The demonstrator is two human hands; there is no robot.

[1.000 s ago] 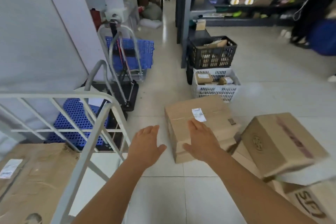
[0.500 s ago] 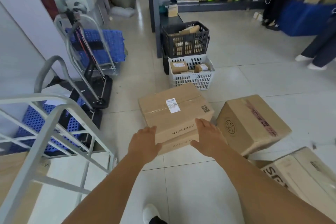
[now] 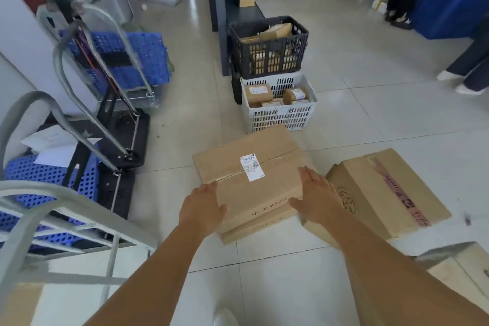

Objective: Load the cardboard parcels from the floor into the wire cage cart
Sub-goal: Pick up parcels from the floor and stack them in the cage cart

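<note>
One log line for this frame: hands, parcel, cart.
left hand: grips labelled parcel | right hand: grips same parcel | parcel: on floor | wire cage cart: at left

Left hand (image 3: 201,208) and right hand (image 3: 316,197) apparently grip the parcel (image 3: 251,177).
</note>
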